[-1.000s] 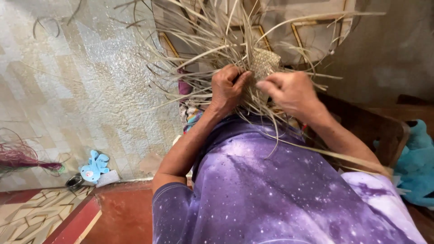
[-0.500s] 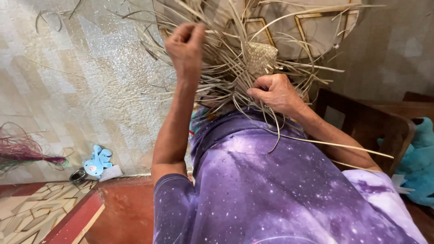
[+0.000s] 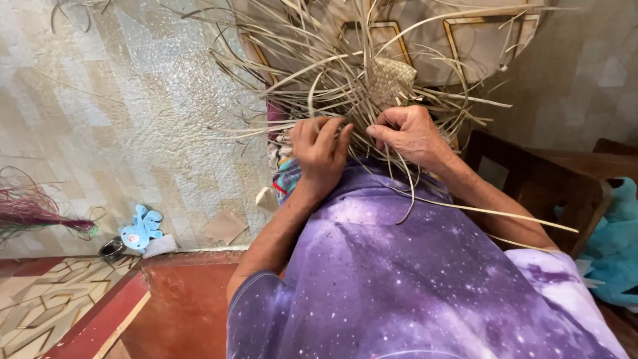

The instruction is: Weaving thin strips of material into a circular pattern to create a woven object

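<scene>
A small woven patch of pale straw (image 3: pixel 391 78) sits in front of my chest, with many long loose straw strips (image 3: pixel 292 73) fanning out from it in all directions. My left hand (image 3: pixel 320 153) is curled around a bunch of strips just below and left of the patch. My right hand (image 3: pixel 412 135) pinches strips at the patch's lower edge, thumb pointing left. Both hands almost touch. My purple speckled shirt (image 3: pixel 412 279) fills the lower part of the view.
A dark wooden chair (image 3: pixel 531 179) stands at the right with a teal soft toy (image 3: pixel 615 246) beyond it. On the patterned floor lie a small blue toy (image 3: pixel 139 228), a bundle of purple fibres (image 3: pixel 33 214) and a red mat (image 3: pixel 179 312).
My left hand, which was raised high pulling a strip upward half a second ago, has come back down to the weave beside my right hand. The right hand stayed at the patch.
</scene>
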